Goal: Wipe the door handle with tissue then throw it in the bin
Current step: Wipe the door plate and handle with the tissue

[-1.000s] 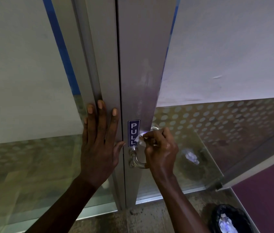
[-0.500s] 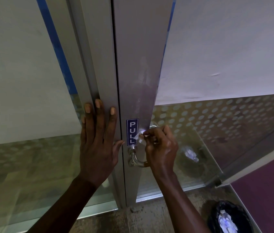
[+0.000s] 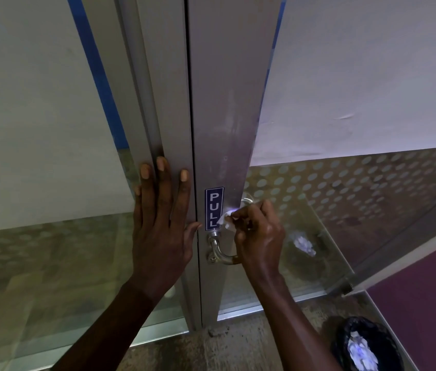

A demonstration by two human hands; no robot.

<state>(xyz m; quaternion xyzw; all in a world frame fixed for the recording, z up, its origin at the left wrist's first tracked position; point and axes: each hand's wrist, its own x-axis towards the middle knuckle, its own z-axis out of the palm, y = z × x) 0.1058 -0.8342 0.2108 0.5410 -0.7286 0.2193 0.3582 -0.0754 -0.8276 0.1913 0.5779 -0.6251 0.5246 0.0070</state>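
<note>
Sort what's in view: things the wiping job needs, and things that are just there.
Needed: tissue pinched in right hand; handle; bin on the floor at lower right; left hand flat on the frame.

Just there: PULL sticker; dotted glass; blue stripe.

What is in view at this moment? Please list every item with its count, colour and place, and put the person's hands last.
door frame: 1, silver metal, centre, upright
PULL sign: 1, blue with white letters, on the frame beside the handle
door handle: 1, curved shiny metal, on the frame below the sign
tissue: 1, white, crumpled, at the handle's upper part
glass panels: 2, frosted above with dotted bands lower down, either side of the frame
bin: 1, black liner, white scraps inside, floor at lower right
left hand: 1, flat against the frame, fingers spread
right hand: 1, pinching the tissue at the handle
</note>
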